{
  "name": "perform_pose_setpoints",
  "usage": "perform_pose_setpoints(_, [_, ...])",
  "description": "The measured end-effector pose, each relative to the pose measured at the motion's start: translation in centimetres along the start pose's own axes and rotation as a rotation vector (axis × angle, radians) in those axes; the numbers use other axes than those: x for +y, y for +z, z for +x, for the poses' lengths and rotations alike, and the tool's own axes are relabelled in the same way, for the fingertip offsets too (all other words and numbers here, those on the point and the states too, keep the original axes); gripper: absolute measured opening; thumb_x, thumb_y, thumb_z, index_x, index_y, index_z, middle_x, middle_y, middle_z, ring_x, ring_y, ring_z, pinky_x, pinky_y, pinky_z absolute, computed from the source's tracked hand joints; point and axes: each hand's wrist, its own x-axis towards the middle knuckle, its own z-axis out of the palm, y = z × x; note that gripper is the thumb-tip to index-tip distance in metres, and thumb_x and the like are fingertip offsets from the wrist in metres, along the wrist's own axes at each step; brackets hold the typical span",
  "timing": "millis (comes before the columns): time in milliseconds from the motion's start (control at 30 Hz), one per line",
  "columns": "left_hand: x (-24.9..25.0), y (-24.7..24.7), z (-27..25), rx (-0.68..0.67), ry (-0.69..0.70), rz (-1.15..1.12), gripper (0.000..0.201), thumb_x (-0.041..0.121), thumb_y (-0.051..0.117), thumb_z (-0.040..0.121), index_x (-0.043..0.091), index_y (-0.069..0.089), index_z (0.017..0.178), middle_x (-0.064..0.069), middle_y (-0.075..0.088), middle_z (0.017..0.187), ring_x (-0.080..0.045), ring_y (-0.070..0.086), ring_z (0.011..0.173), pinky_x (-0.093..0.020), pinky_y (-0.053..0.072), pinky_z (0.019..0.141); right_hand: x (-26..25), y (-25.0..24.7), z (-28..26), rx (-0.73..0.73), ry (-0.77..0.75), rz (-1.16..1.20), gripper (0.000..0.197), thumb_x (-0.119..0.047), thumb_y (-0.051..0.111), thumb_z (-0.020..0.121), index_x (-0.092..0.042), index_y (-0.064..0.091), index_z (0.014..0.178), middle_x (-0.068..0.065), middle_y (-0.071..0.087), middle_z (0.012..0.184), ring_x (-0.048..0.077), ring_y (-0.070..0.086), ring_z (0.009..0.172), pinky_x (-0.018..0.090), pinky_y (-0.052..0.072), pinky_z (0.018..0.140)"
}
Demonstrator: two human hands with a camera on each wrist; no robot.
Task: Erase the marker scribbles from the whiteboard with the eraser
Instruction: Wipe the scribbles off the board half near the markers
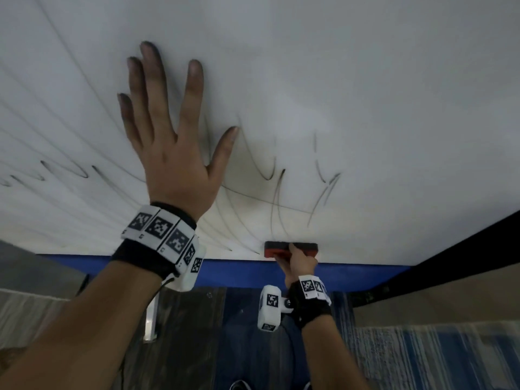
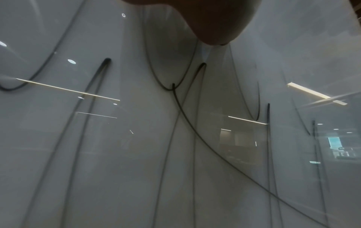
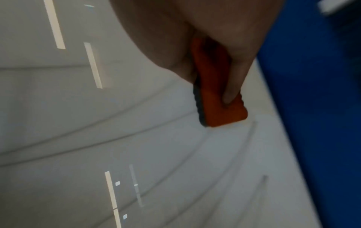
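Note:
The whiteboard (image 1: 365, 80) fills the upper head view, crossed by thin black marker scribbles (image 1: 277, 192) around its lower middle and left. My left hand (image 1: 168, 130) presses flat on the board with fingers spread, left of the scribbles. My right hand (image 1: 301, 263) grips the orange eraser (image 1: 291, 249) with its dark felt against the board, right at the bottom edge. In the right wrist view the fingers curl round the orange eraser (image 3: 216, 98). The left wrist view shows marker lines (image 2: 175, 92) close up under my palm (image 2: 210, 23).
A blue frame strip (image 1: 239, 274) runs along the board's bottom edge. A black frame bar (image 1: 450, 249) slants at the right. Below are dark wooden flooring (image 1: 183, 333) and a blue striped rug (image 1: 422, 358).

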Motion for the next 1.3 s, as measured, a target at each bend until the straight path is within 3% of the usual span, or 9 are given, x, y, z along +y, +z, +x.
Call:
perform_pose_setpoints(133, [0.1,0.2,-0.1,-0.012,-0.013,-0.025,0.070,0.049,0.055,0.101,0.009,0.033,0.154,-0.038,0.025,0.156,-0.052,0.022,0.148,-0.063,0.017,0.121,-4.5,1.1,-5.9,0.054,-0.557,-0.030,0.041,-0.004,0.066,0.094,-0.013,0.035,0.119,0.016,0.048,0.132,0.033,0.057,0.118,0.050,0.055,0.099])
perform_pose_setpoints(267, [0.1,0.3,-0.5,-0.024,-0.018,-0.049,0.069,0.046,0.056,0.101,0.011,0.030,0.155,-0.036,0.024,0.158,-0.051,0.021,0.149,-0.064,0.017,0.121,-7.4,4.6,-15.2,-0.089,-1.301,-0.247,0.040,-0.015,0.074,0.090,-0.014,0.046,0.117,0.008,0.046,0.118,0.027,0.054,0.104,0.034,0.054,0.082])
perform_pose_setpoints(367, [-0.4,0.5,-0.6,-0.013,0.008,-0.037,0.069,0.046,0.057,0.101,0.012,0.032,0.155,-0.035,0.026,0.157,-0.049,0.023,0.148,-0.062,0.017,0.122,-8.4,7.0,-18.9,-0.076,-1.573,-0.541,0.039,-0.025,0.079,0.086,-0.011,0.054,0.113,0.009,0.046,0.113,0.020,0.049,0.099,0.017,0.037,0.068])
perform_pose_setpoints(467, [-0.9,0.8,-0.7,0.001,0.034,-0.029,0.069,0.046,0.059,0.100,0.014,0.033,0.155,-0.031,0.028,0.158,-0.045,0.023,0.149,-0.059,0.017,0.123,-8.0,6.1,-16.5,-0.052,-1.513,-0.506,0.041,-0.021,0.079,0.086,-0.007,0.055,0.115,0.014,0.048,0.116,0.025,0.050,0.102,0.023,0.042,0.077])
perform_pose_setpoints(633, [-1.2,0.8,-1.0,0.003,0.063,-0.039,0.069,0.045,0.060,0.100,0.017,0.030,0.155,-0.025,0.023,0.160,-0.041,0.021,0.150,-0.056,0.013,0.125,-5.0,1.5,-9.6,0.053,-0.939,-0.197,0.048,-0.019,0.068,0.093,-0.004,0.039,0.129,0.015,0.047,0.127,0.034,0.055,0.111,0.058,0.053,0.094])
perform_pose_setpoints(767, [-1.6,0.8,-1.1,-0.007,0.087,-0.042,0.068,0.045,0.060,0.100,0.017,0.032,0.154,-0.027,0.028,0.159,-0.041,0.024,0.149,-0.056,0.015,0.124,-5.7,3.1,-10.9,0.069,-0.835,-0.064,0.039,-0.006,0.065,0.096,-0.007,0.039,0.125,0.012,0.047,0.126,0.029,0.056,0.110,0.039,0.057,0.093])
perform_pose_setpoints(1000, [-1.8,0.6,-1.6,-0.026,0.091,-0.046,0.063,0.044,0.060,0.100,0.015,0.037,0.152,-0.029,0.032,0.156,-0.043,0.028,0.147,-0.057,0.019,0.123,-6.3,5.3,-14.6,-0.144,-1.339,-0.246,0.045,-0.011,0.079,0.086,-0.016,0.046,0.116,0.006,0.041,0.112,-0.009,0.048,0.098,0.008,0.044,0.078])
perform_pose_setpoints(1200, [-1.9,0.7,-2.1,-0.031,0.098,-0.056,0.062,0.041,0.061,0.100,0.013,0.040,0.151,-0.030,0.032,0.156,-0.044,0.028,0.148,-0.057,0.021,0.123,1.5,2.7,-5.7,-0.034,-0.908,-0.244,0.046,-0.002,0.066,0.095,-0.003,0.037,0.131,0.011,0.042,0.124,0.026,0.053,0.107,0.038,0.055,0.093])
perform_pose_setpoints(1300, [-2.5,1.3,-2.3,-0.007,0.126,-0.043,0.062,0.042,0.063,0.099,0.013,0.041,0.149,-0.031,0.035,0.154,-0.044,0.030,0.146,-0.058,0.022,0.122,5.3,2.5,-1.5,0.053,-0.635,-0.214,0.050,0.006,0.058,0.097,0.007,0.029,0.137,0.011,0.038,0.129,0.025,0.048,0.112,0.033,0.045,0.104])
